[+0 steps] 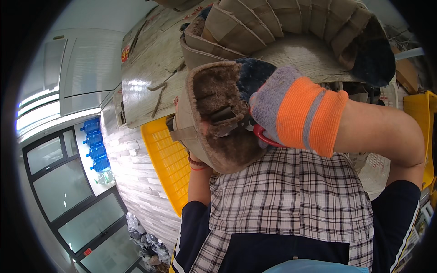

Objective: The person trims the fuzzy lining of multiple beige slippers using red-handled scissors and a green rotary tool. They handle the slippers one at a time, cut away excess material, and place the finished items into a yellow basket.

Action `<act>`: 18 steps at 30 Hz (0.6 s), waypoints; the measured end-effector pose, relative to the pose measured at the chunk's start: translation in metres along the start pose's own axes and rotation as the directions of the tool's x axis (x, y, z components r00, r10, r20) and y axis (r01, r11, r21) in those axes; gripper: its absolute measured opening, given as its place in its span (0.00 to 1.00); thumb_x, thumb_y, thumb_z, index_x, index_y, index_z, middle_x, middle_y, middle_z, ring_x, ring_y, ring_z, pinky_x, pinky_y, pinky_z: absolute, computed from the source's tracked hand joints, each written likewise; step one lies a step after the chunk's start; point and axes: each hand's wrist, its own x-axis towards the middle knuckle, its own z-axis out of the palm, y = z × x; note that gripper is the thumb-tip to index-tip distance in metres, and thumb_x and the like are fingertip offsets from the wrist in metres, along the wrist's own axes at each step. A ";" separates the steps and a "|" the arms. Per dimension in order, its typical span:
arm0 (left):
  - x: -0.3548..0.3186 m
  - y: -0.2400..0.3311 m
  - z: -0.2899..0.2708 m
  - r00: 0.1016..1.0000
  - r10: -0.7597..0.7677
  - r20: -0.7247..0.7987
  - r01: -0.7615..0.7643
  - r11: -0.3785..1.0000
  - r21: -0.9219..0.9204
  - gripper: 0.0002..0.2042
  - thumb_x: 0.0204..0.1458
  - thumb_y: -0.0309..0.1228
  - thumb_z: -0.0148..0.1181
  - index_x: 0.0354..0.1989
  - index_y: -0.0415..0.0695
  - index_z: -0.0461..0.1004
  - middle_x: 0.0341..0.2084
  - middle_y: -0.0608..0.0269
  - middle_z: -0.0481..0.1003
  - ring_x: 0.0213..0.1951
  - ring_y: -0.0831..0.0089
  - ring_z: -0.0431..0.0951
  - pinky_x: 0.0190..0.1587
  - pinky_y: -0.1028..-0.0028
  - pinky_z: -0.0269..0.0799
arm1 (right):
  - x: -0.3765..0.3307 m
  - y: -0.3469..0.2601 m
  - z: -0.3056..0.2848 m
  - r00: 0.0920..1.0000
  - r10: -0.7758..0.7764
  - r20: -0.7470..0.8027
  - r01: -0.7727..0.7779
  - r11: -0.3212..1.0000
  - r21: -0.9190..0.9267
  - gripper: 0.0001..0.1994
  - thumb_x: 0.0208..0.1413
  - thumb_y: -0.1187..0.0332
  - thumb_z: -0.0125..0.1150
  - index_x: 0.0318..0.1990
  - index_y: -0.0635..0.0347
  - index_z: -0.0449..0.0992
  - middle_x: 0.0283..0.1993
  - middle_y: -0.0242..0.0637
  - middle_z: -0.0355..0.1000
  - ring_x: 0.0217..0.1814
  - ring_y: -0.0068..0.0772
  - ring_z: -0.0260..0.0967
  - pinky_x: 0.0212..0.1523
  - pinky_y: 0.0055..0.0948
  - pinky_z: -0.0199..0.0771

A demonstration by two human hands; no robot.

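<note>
Hat (211,88), red-handled tool (261,136) in hands (275,107) between tabletop edge (152,118) and apron (291,195).

The right forearm (378,125), bare above the wrist, runs leftward from a sharply bent elbow at the right edge of the frame. Its right hand (275,107), in a grey knitted glove with a long ribbed orange cuff banded in grey, is just right of centre, fingers curled into a grip. The left forearm (199,184) rises left of centre, a dark beaded bracelet (195,161) at its wrist; the left hand is largely hidden, its finger pose unreadable.
</note>
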 end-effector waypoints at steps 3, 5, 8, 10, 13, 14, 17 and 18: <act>0.002 -0.001 0.000 1.000 0.007 0.005 -0.007 1.000 0.004 0.23 0.59 0.35 0.48 0.61 0.39 0.57 0.57 0.55 0.64 0.57 0.61 0.65 0.60 0.60 0.60 | -0.001 0.001 0.000 1.000 -0.011 0.003 0.011 1.000 -0.006 0.14 0.41 0.55 0.66 0.32 0.54 0.80 0.26 0.35 0.75 0.29 0.32 0.75 0.27 0.29 0.75; 0.004 -0.001 0.002 1.000 0.008 0.011 -0.008 1.000 0.012 0.23 0.59 0.35 0.49 0.61 0.39 0.57 0.57 0.55 0.64 0.57 0.61 0.65 0.60 0.60 0.60 | -0.001 0.002 -0.001 0.999 -0.034 -0.002 0.034 0.999 -0.017 0.15 0.41 0.55 0.67 0.32 0.55 0.79 0.26 0.35 0.75 0.28 0.32 0.75 0.27 0.29 0.75; 0.008 -0.002 0.001 1.000 0.014 0.017 -0.014 1.000 0.010 0.23 0.59 0.35 0.49 0.61 0.39 0.57 0.57 0.54 0.64 0.57 0.61 0.65 0.60 0.60 0.60 | -0.006 0.005 0.011 0.986 -0.016 -0.167 0.010 0.999 -0.039 0.17 0.39 0.53 0.68 0.32 0.55 0.78 0.27 0.36 0.75 0.28 0.33 0.75 0.28 0.29 0.74; 0.011 -0.003 0.002 0.999 0.022 0.032 -0.022 1.000 0.016 0.23 0.59 0.36 0.49 0.61 0.38 0.57 0.57 0.54 0.64 0.58 0.60 0.65 0.60 0.60 0.59 | -0.008 0.019 0.030 0.929 0.058 -0.365 -0.052 0.998 0.026 0.13 0.41 0.55 0.66 0.28 0.55 0.80 0.26 0.36 0.75 0.29 0.36 0.75 0.29 0.31 0.73; 0.018 -0.001 0.006 0.999 0.028 0.038 -0.030 0.999 0.032 0.23 0.59 0.36 0.49 0.61 0.38 0.58 0.57 0.54 0.64 0.58 0.60 0.65 0.60 0.59 0.59 | -0.024 0.033 0.033 0.850 0.225 -0.477 -0.117 0.962 0.245 0.20 0.40 0.50 0.67 0.31 0.57 0.79 0.26 0.38 0.75 0.29 0.38 0.75 0.30 0.32 0.73; 0.023 -0.001 0.008 0.998 0.023 0.051 -0.025 0.999 0.031 0.23 0.59 0.36 0.49 0.61 0.38 0.58 0.57 0.54 0.64 0.58 0.60 0.64 0.60 0.59 0.59 | -0.030 0.036 0.035 0.798 0.272 -0.538 -0.115 0.945 0.307 0.22 0.39 0.48 0.67 0.34 0.58 0.78 0.26 0.38 0.75 0.30 0.39 0.74 0.30 0.32 0.74; 0.034 0.006 0.014 0.991 -0.110 0.079 0.109 0.994 0.021 0.22 0.58 0.33 0.50 0.60 0.38 0.58 0.55 0.57 0.65 0.57 0.65 0.65 0.58 0.66 0.61 | -0.039 0.024 0.039 0.664 0.513 -0.544 0.049 0.696 0.716 0.26 0.39 0.50 0.71 0.38 0.61 0.75 0.26 0.36 0.73 0.29 0.30 0.73 0.34 0.29 0.73; 0.042 0.003 0.023 0.976 -0.182 0.116 0.181 0.983 0.019 0.22 0.57 0.31 0.51 0.59 0.38 0.59 0.54 0.58 0.65 0.56 0.68 0.65 0.57 0.70 0.63 | -0.039 0.016 0.050 0.587 0.598 -0.546 0.234 0.519 0.822 0.25 0.39 0.52 0.73 0.38 0.62 0.75 0.25 0.34 0.73 0.30 0.27 0.72 0.35 0.27 0.73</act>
